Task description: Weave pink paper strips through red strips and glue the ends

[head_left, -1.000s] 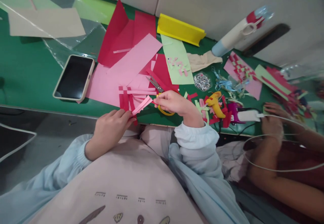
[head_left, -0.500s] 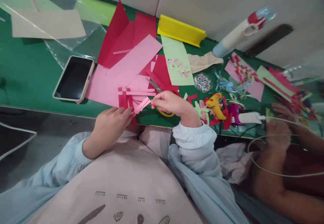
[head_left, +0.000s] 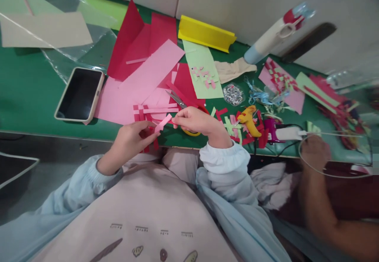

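A short pink paper strip [head_left: 164, 123] slants up between my two hands. My left hand [head_left: 132, 137] has its thumb and forefinger apart around the strip's lower end, close to a woven piece of red and pink strips [head_left: 141, 112] at the table edge. The fingertips of my right hand [head_left: 194, 120] are pinched at the strip's upper end; what lies between them is too small to make out. Partly covered by that hand, yellow-handled scissors [head_left: 177, 99] lie with their blades on red and pink paper.
A phone [head_left: 79, 95] lies left of pink sheets [head_left: 112, 102]. To the right are a yellow glue gun [head_left: 250, 121], paper scraps, a dish of small beads or eyes [head_left: 233, 94], a purple device [head_left: 271, 131] and a cable. Another person's hand [head_left: 315, 149] rests at the far right edge.
My left hand has lifted off the woven piece, its fingers opening around the pink strip. The view has shifted slightly right. The other person's hand and the cable have moved.
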Tool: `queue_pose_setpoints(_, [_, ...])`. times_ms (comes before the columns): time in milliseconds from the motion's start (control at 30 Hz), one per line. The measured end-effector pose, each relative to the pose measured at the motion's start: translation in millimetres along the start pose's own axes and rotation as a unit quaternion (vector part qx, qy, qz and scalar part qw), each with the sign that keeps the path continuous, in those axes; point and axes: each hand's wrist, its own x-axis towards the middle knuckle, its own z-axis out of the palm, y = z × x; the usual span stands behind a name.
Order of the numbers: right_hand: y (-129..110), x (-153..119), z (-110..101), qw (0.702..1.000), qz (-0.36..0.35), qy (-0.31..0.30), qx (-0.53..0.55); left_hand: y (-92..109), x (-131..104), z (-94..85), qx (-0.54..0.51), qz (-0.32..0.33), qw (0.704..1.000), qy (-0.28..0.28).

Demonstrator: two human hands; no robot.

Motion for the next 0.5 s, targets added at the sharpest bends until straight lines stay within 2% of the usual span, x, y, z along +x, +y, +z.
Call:
queue_pose_setpoints(133, [0, 0, 0, 1.0, -0.003, 0.003, -0.003, -2, -1, 1.6, -0.03, -0.011, 0.999, 0.002])
queue_pose_setpoints(267, [2, 1, -1, 1.0, -0.004, 0.003, 0.007, -4, 0, 0.4, -0.093, -0.014, 0.995, -0.024])
queue_pose_setpoints(367, [2, 1, -2, 1.0, 0.003, -0.001, 0.017, -8, 3, -1.3, -0.094, 0.03, 0.994, -0.045])
queue_pose_setpoints(500, [2, 1, -4, 1.0, 0.007, -0.007, 0.023, -12, 5, -2.0, -0.061, 0.095, 0.993, -0.044])
